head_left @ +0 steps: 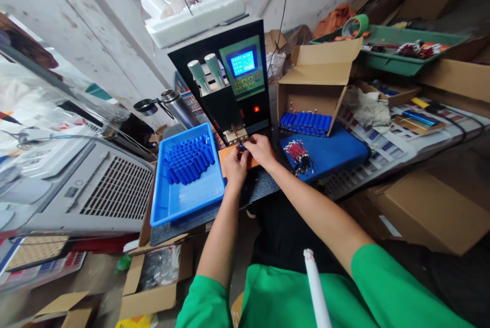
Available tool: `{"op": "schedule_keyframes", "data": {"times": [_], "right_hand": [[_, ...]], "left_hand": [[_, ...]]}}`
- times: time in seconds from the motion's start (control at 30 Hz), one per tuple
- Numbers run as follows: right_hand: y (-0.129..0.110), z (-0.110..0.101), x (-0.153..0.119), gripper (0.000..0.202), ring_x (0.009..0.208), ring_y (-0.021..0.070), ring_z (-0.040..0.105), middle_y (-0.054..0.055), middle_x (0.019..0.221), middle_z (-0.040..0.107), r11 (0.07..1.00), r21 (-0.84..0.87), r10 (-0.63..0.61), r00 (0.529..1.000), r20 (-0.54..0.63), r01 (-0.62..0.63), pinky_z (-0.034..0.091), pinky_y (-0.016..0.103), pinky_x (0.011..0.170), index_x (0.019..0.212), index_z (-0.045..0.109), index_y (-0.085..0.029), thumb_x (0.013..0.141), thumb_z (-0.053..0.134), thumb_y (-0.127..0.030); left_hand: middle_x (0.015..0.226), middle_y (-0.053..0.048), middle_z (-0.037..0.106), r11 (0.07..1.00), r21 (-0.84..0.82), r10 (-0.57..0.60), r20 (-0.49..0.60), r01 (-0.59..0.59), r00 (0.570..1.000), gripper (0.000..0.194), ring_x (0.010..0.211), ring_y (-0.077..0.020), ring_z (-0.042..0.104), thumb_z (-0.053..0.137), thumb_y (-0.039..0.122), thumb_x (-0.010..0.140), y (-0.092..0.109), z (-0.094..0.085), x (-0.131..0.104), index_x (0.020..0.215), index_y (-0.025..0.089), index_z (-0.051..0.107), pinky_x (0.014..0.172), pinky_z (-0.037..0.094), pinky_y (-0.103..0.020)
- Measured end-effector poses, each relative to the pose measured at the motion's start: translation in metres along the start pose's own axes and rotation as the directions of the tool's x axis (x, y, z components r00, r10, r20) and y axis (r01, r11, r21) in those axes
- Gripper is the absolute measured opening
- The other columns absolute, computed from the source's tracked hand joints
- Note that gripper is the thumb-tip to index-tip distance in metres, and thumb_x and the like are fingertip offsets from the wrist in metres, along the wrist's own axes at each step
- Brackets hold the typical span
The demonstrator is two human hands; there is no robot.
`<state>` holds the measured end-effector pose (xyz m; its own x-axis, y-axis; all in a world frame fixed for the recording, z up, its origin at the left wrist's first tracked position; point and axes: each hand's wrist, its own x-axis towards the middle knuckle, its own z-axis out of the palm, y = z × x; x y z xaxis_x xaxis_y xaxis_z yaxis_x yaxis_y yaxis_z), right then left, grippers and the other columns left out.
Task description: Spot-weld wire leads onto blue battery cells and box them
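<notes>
White stick point(317, 287), tray point(179, 204) of blue cylinders point(189, 159)

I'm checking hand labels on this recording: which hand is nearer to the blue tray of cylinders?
Left. The left hand is just to the right of the blue tray; the right hand is farther right, beyond the left one.

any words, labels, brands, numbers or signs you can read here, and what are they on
No text can be read for certain.
Screen on the machine: lines of characters, too small and blurred.
Buttons below it: any markings too small.
Blue cells: no print can be made out.
</notes>
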<state>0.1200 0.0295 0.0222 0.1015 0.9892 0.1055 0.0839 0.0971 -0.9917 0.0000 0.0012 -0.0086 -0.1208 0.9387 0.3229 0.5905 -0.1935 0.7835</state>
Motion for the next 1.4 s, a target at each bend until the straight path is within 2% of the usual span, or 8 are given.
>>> {"op": "schedule_keyframes", "data": {"times": [0.23,0.6,0.83,1.0,1.1,1.2,1.3,1.4], "right_hand": [[-0.002,-0.002,-0.002,0.015,0.068,0.0164,0.059,0.001,0.067,0.066,1.0,0.009,-0.007,1.0,0.014,0.007,0.04,0.026,0.063,0.063,0.058,-0.02,0.074,0.062,-0.031],[0.008,-0.001,0.001,0.02,0.068,0.0161,0.059,0.001,0.068,0.066,0.999,0.047,-0.017,0.999,0.046,0.014,0.04,0.025,0.062,0.066,0.061,-0.02,0.078,0.064,-0.036],[0.016,-0.018,-0.011,0.034,0.061,0.0155,0.054,0.001,0.061,0.059,0.997,0.03,-0.069,0.997,0.044,0.068,0.039,0.026,0.058,0.062,0.058,-0.021,0.082,0.06,-0.048],[0.02,-0.059,-0.015,0.035,0.06,0.016,0.052,0.001,0.061,0.058,0.995,0.036,-0.091,0.995,-0.038,0.092,0.04,0.028,0.058,0.067,0.06,-0.02,0.082,0.06,-0.052],[0.028,-0.099,-0.012,0.036,0.063,0.0172,0.054,0.002,0.061,0.058,0.993,-0.021,-0.116,0.983,-0.144,0.115,0.042,0.029,0.061,0.068,0.06,-0.02,0.083,0.06,-0.052],[0.043,-0.144,-0.007,0.036,0.067,0.0181,0.056,0.002,0.062,0.06,0.982,-0.131,-0.17,0.94,-0.297,0.136,0.044,0.031,0.066,0.067,0.059,-0.02,0.084,0.06,-0.051],[0.063,-0.18,-0.006,0.036,0.067,0.0178,0.056,0.002,0.064,0.061,0.968,-0.229,-0.19,0.89,-0.415,0.1,0.044,0.031,0.068,0.068,0.059,-0.019,0.084,0.059,-0.051],[0.079,-0.199,-0.01,0.035,0.065,0.0177,0.056,0.003,0.066,0.064,0.964,-0.262,-0.165,0.855,-0.492,0.036,0.044,0.031,0.067,0.07,0.06,-0.019,0.084,0.057,-0.051]], "left_hand": [[0.069,0.0,0.061,1.0,-0.004,-0.002,-0.004,0.002,1.0,0.02,0.063,-0.015,0.056,0.06,0.039,0.091,-0.002,0.001,0.0,0.097,0.022,0.069,0.06,0.039,-0.025],[0.072,-0.001,0.064,1.0,-0.019,-0.011,-0.001,0.011,1.0,0.021,0.062,-0.0148,0.056,0.063,0.038,0.089,-0.001,0.001,0.0,0.101,0.022,0.071,0.061,0.041,-0.026],[0.083,-0.002,0.069,0.994,-0.102,0.027,-0.005,-0.028,1.0,0.025,0.066,-0.0137,0.06,0.061,0.037,0.09,0.005,0.0,0.001,0.108,0.02,0.066,0.066,0.046,-0.026],[0.073,0.0,0.063,0.993,-0.114,0.035,0.025,-0.032,0.999,0.022,0.062,-0.0123,0.056,0.061,0.037,0.089,0.01,-0.006,0.002,0.101,0.019,0.066,0.061,0.043,-0.024],[0.071,0.001,0.062,0.995,-0.088,0.04,0.026,-0.038,0.999,0.018,0.064,-0.0132,0.058,0.064,0.034,0.086,0.009,-0.011,-0.001,0.097,0.019,0.066,0.061,0.045,-0.024],[0.082,-0.002,0.069,0.997,-0.059,0.054,0.004,-0.053,0.999,0.019,0.073,-0.015,0.064,0.067,0.031,0.083,0.011,-0.011,-0.007,0.098,0.019,0.067,0.069,0.05,-0.026],[0.09,-0.004,0.071,0.988,-0.142,0.05,-0.016,-0.051,0.999,0.025,0.079,-0.0152,0.067,0.069,0.032,0.082,0.023,0.0,-0.01,0.103,0.018,0.067,0.074,0.054,-0.027],[0.087,-0.004,0.071,0.951,-0.31,0.007,-0.021,-0.013,1.0,0.03,0.077,-0.0143,0.068,0.072,0.036,0.08,0.043,0.026,0.0,0.102,0.017,0.066,0.074,0.055,-0.027]]}}
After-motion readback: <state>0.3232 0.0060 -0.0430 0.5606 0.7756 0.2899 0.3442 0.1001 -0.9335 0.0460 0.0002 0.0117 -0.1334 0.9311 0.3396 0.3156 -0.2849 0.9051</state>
